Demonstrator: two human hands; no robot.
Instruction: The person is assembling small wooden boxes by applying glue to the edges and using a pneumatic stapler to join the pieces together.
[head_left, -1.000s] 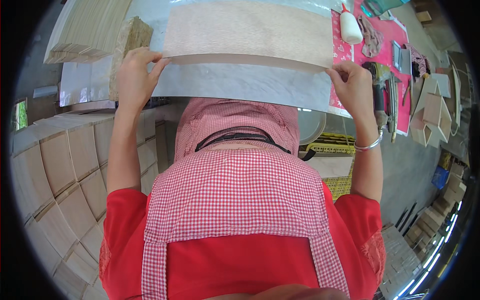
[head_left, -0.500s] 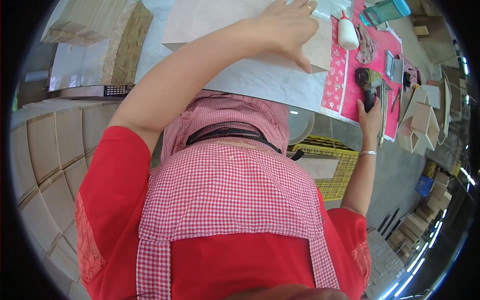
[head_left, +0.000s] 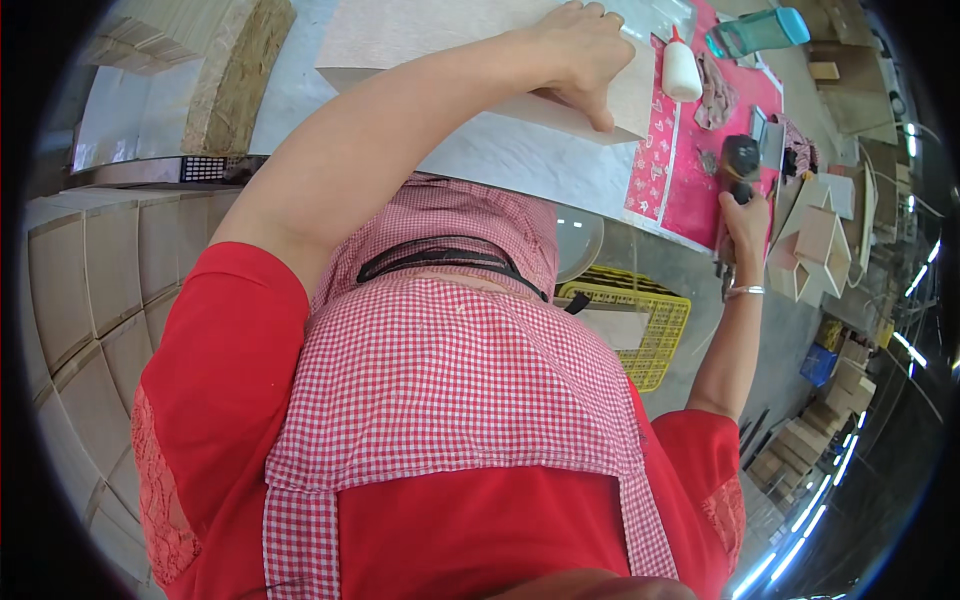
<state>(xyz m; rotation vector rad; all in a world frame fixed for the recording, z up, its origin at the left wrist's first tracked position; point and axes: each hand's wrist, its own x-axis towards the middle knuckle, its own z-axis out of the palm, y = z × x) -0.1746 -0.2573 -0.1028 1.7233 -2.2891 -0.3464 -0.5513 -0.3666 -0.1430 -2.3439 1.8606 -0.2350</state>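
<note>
A pale wooden box [head_left: 420, 45] lies on the table in front of me, its top face and part of its near side showing. My left hand [head_left: 588, 62] grips it near its right end, thumb at the near edge and fingers bent on top. At the right, my right hand [head_left: 745, 222] is wrapped round the handle of a nail gun [head_left: 741, 157] with a dark, rounded head. It is held up over the pink mat [head_left: 668, 175]. The tool's lower end is partly hidden by the hand.
A white glue bottle [head_left: 682, 75] with a red tip, a crumpled cloth [head_left: 716, 92] and a teal bottle [head_left: 757, 33] are on the mat. Stacked boards [head_left: 240, 75] stand at left. Below the table are a yellow crate [head_left: 655, 340] and wooden boxes [head_left: 125, 260].
My right hand has lifted the nail gun off the mat and turned it, so its dark head now faces up. The left hand's fingers have drawn in on the box.
</note>
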